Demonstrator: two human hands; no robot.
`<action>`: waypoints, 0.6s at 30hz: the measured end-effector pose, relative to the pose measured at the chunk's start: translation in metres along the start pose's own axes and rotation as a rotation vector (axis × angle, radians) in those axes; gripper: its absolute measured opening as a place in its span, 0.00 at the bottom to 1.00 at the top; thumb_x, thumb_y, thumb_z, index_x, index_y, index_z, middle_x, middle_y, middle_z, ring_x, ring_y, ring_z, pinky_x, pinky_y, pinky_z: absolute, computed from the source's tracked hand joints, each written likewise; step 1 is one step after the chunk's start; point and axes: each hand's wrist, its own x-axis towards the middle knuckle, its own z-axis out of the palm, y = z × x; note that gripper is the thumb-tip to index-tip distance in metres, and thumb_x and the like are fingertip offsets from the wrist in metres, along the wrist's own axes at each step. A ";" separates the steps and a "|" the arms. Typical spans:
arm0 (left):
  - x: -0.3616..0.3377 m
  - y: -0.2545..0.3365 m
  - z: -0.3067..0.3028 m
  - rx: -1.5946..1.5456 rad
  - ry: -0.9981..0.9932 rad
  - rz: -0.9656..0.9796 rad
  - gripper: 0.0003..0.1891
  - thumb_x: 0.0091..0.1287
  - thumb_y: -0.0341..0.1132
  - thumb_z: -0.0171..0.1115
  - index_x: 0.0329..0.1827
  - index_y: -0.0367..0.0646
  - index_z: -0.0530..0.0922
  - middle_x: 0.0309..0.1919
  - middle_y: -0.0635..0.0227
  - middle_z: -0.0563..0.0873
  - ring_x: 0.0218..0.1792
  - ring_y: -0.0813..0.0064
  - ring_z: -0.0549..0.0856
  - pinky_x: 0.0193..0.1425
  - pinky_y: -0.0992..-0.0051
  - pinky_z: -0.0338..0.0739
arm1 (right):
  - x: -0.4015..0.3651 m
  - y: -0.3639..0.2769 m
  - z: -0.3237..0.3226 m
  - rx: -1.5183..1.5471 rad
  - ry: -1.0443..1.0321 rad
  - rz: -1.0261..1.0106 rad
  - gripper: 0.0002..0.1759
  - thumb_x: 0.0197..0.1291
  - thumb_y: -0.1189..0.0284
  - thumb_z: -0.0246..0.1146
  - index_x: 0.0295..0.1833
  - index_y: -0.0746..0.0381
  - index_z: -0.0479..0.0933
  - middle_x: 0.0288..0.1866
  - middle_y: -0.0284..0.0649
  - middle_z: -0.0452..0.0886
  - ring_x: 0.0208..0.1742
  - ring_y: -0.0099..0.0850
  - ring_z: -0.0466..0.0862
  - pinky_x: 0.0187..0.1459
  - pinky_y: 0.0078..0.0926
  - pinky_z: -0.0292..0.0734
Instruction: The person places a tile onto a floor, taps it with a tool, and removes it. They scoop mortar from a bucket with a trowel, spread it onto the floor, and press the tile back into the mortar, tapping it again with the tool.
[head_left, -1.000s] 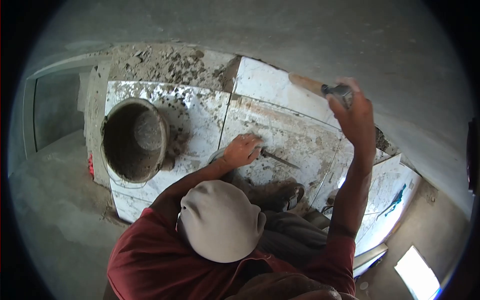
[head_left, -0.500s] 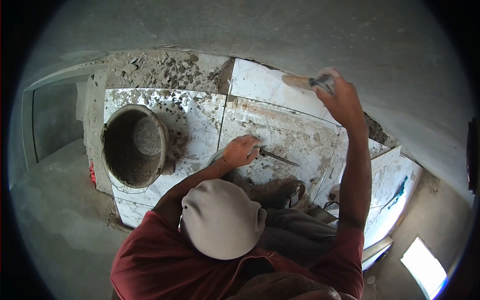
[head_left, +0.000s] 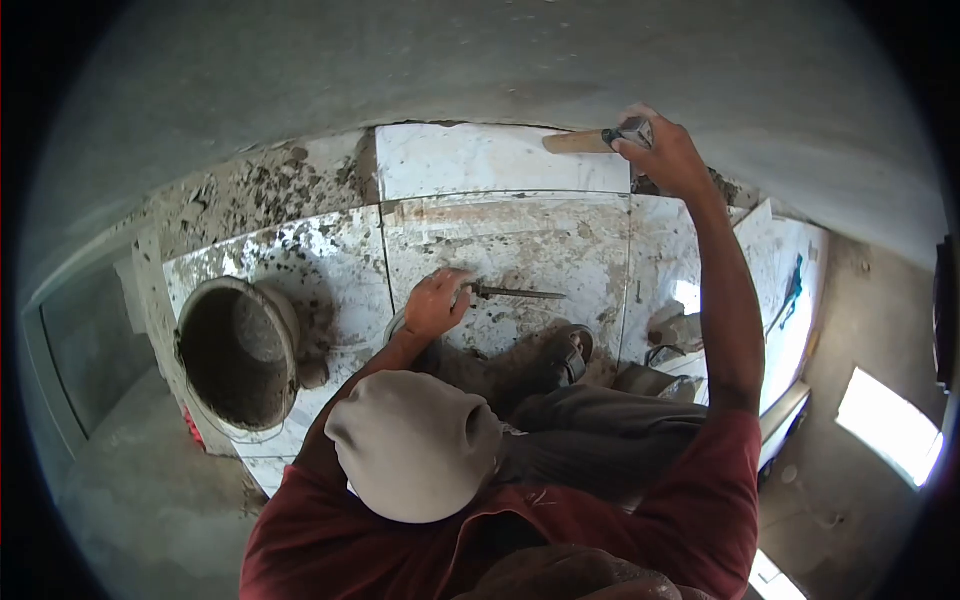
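My right hand (head_left: 665,155) is closed around the metal head of a hammer (head_left: 578,143). The wooden handle points left, over the right part of a white tile strip (head_left: 460,165) along the wall. My left hand (head_left: 438,300) rests low over the dirty tiled floor (head_left: 520,225), fingers curled round the near end of a slim dark metal tool (head_left: 520,293). That tool lies pointing right, just ahead of my sandalled foot (head_left: 570,360); its gripped end is hidden by my fingers.
A mortar-stained bucket (head_left: 285,345) stands at the left on the tiles. Broken mortar and rubble (head_left: 270,195) lie along the wall beyond it. The grey wall (head_left: 480,60) rises right behind the tile strip. At the right leans a tile piece (head_left: 755,220).
The view has turned, so the floor appears shifted left. My right hand has moved the hammer rightward along the tile strip. My left hand stays at the slim tool.
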 end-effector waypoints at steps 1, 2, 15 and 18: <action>-0.003 -0.001 0.001 0.021 -0.018 -0.029 0.12 0.60 0.34 0.60 0.46 0.43 0.77 0.38 0.57 0.82 0.37 0.53 0.82 0.40 0.61 0.77 | -0.001 0.006 -0.006 -0.045 0.019 -0.071 0.16 0.56 0.70 0.65 0.49 0.60 0.73 0.33 0.40 0.80 0.26 0.24 0.79 0.29 0.24 0.75; -0.004 -0.004 0.004 0.046 -0.034 -0.064 0.12 0.60 0.34 0.60 0.46 0.43 0.77 0.39 0.57 0.82 0.38 0.53 0.82 0.41 0.61 0.77 | 0.000 0.012 -0.008 -0.089 0.033 -0.145 0.16 0.56 0.69 0.65 0.49 0.61 0.73 0.33 0.41 0.80 0.26 0.25 0.79 0.29 0.24 0.75; 0.004 0.004 0.009 0.050 -0.072 -0.063 0.12 0.59 0.31 0.61 0.45 0.41 0.77 0.39 0.57 0.83 0.39 0.55 0.83 0.42 0.64 0.78 | -0.125 0.121 0.085 -0.005 -0.374 -0.281 0.24 0.51 0.73 0.66 0.56 0.56 0.75 0.66 0.47 0.60 0.52 0.42 0.79 0.52 0.36 0.77; 0.003 0.003 0.011 0.062 -0.093 -0.077 0.11 0.59 0.30 0.61 0.45 0.40 0.77 0.39 0.57 0.83 0.39 0.56 0.83 0.42 0.65 0.78 | -0.143 0.144 0.126 -0.233 -0.358 -0.169 0.15 0.59 0.68 0.60 0.52 0.48 0.77 0.66 0.47 0.62 0.51 0.46 0.78 0.54 0.40 0.75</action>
